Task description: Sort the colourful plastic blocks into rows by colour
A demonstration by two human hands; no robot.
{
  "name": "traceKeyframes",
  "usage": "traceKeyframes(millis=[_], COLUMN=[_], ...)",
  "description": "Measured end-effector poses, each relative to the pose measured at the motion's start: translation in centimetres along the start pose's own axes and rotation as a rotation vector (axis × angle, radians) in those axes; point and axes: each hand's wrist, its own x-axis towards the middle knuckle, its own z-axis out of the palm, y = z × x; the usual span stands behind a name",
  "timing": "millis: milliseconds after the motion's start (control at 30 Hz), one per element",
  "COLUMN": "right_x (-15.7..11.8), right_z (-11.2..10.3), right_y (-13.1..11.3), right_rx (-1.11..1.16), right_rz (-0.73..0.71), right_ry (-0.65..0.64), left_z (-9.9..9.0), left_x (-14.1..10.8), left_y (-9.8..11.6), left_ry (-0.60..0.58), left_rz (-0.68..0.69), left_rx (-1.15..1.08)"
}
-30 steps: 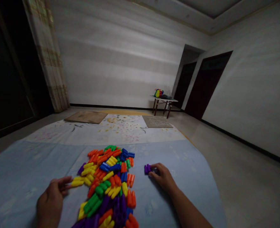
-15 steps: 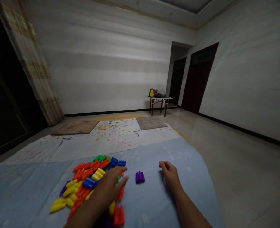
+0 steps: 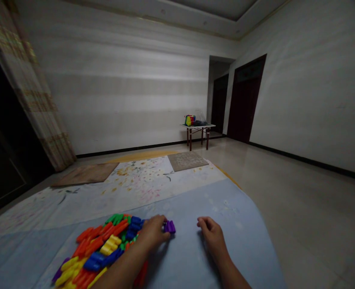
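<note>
Tubes (image 3: 171,227), rounded purple plastic, beside left hand (image 3: 153,233)

Before you, a pile of blocks (image 3: 94,245) lies on the cloth (image 3: 189,208), your left forearm (image 3: 126,259) over its right part. At your left hand (image 3: 155,233), just right of the pile, sits a single block (image 3: 171,227); your right hand (image 3: 211,232) is farther right, apart from it. At the cloth's far end you have a left mat (image 3: 87,175) and a right mat (image 3: 187,161). Behind the latter stands a small table (image 3: 212,126) (a few things (image 3: 190,120) on top), near the back wall (image 3: 135,100).
</note>
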Motion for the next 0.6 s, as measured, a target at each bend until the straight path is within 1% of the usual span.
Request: traceKeyframes(millis=[133, 200, 267, 367, 500, 600], right_x=[0.0, 0.0, 0.0, -0.1, -0.2, -0.3], right_z=[0.1, 0.2, 0.2, 0.3, 0.4, 0.4], right_y=[0.0, -0.2, -0.4, -0.5, -0.7, -0.8], right_rx=[0.009, 0.002, -0.008, -0.029, -0.053, -0.059], right_rz=[0.009, -0.001, -0.010, -0.020, -0.033, -0.033], right_ry=[0.001, 0.008, 0.015, 0.023, 0.010, 0.009], left_z=[-1.4, -1.8, -1.8, -1.2, -0.2, -0.3], left_x=[4.1, 5.9, 7.2, 8.3, 8.9, 8.8], left_y=[-1.0, -1.2, -1.3, -1.5, -1.8, -2.0], left_ry=[0.103, 0.125, 0.128, 0.114, 0.094, 0.108], left_rz=[-0.083, -0.113, -0.128, -0.136, -0.160, -0.171], left_rx=[0.051, 0.069, 0.078, 0.076, 0.046, 0.001])
